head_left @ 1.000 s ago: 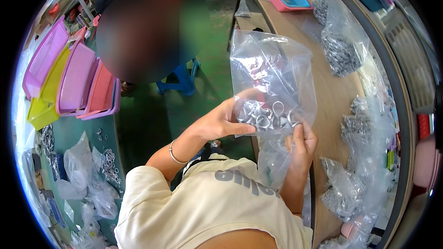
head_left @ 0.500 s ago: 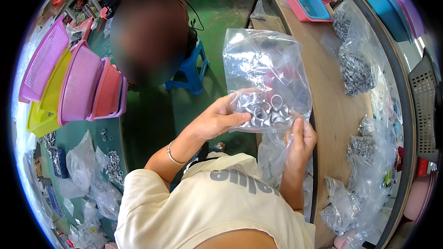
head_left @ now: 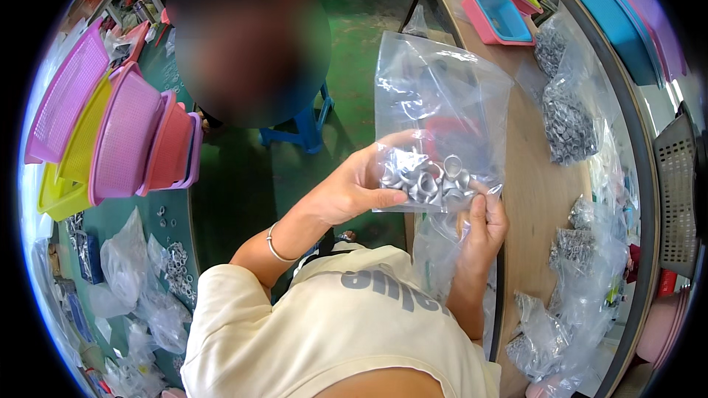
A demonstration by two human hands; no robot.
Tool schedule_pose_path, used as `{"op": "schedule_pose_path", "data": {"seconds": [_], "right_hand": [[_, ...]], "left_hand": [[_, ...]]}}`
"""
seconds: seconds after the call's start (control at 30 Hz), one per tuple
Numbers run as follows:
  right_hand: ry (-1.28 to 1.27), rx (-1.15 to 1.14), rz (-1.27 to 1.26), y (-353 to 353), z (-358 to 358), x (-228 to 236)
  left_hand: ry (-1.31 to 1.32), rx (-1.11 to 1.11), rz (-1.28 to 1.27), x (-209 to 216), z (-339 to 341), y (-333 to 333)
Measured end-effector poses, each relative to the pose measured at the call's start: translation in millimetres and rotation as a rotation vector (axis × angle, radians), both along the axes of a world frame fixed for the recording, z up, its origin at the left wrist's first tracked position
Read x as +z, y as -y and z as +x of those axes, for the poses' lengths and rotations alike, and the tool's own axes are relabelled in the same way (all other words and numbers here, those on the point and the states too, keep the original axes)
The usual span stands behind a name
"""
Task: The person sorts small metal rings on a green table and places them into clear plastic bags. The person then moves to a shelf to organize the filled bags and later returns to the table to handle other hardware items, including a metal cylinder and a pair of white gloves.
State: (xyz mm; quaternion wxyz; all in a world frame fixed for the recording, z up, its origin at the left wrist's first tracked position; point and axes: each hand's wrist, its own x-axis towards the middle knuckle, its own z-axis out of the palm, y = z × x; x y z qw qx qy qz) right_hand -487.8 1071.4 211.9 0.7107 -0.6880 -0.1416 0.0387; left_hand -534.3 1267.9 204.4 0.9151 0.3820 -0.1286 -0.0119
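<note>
Both hands hold up a clear plastic bag [head_left: 442, 96] in front of me. Silver metal ring-shaped parts [head_left: 426, 183] lie gathered along its bottom. My left hand [head_left: 355, 190] grips the bag's lower left side, thumb in front and the other fingers behind the plastic, partly hidden. At the lower right corner, my right hand [head_left: 487, 220] pinches the plastic between thumb and fingers. More crumpled clear plastic [head_left: 436, 247] hangs below the bag, beside my right wrist; whether that hand also holds it I cannot tell.
Bags of grey metal parts [head_left: 569, 125] line the wooden table [head_left: 542, 199] on my right, near a pink and blue basin [head_left: 498, 16]. Stacked plastic baskets [head_left: 125, 133] and loose rings [head_left: 177, 269] are on the green table at left. A person [head_left: 247, 44] sits ahead on a blue stool [head_left: 301, 129].
The bag has shifted slightly to the right and its upper part now leans further right. The rings inside have moved with it. Both hands keep their hold.
</note>
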Motion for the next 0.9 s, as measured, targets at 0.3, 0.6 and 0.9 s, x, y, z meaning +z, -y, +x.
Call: {"op": "schedule_pose_path", "data": {"seconds": [0.3, 0.6, 0.9], "right_hand": [[-0.112, 0.049, 0.066, -8, 16, -10], [-0.503, 0.366, 0.150, -33, 31, -92], [-0.741, 0.562, -0.080, -76, 45, -152]], "left_hand": [[0.034, -0.041, -0.082, -4, 6, -7], [-0.128, 0.189, 0.358, -61, -12, -19], [-0.408, 0.463, 0.552, -119, -15, -39]]}}
